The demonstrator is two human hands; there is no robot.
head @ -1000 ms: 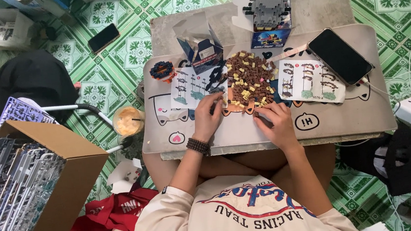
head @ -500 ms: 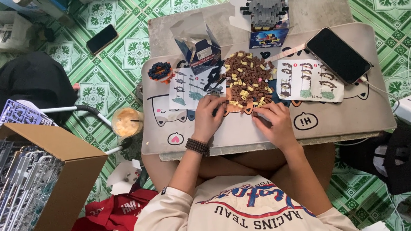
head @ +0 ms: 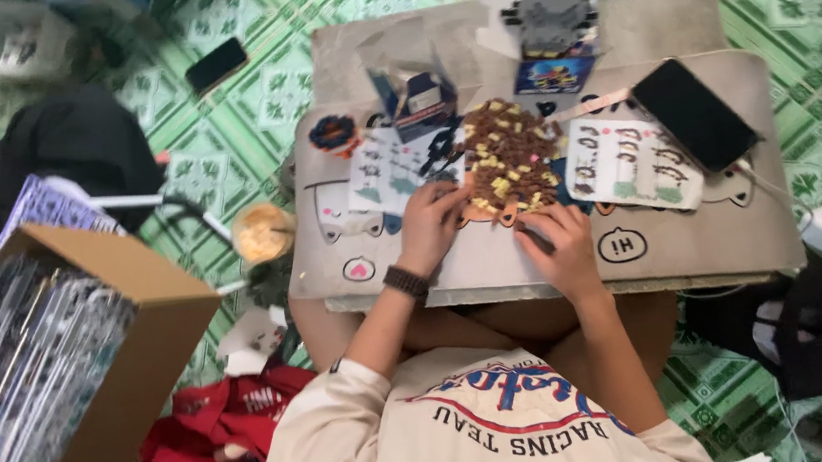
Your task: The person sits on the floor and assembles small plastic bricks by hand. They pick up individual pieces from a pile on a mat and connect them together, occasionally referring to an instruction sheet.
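Brown-and-yellow brick model (head: 507,159) on lap desk (head: 732,230), left hand (head: 430,224) and right hand (head: 558,242) curled, fingertips pinching its near edge

The fingertips of both hands are blurred against the brown-and-yellow brick model (head: 504,157), so perhaps they touch it; the brown cardboard box (head: 94,382) runs off the left edge.

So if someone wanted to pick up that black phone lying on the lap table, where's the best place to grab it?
Probably by its two long edges, coming down from above. The black phone lies flat and slanted at the far right of the lap table, clear of both hands, so its sides look free. A cable seems to run from its lower end; avoid that corner.
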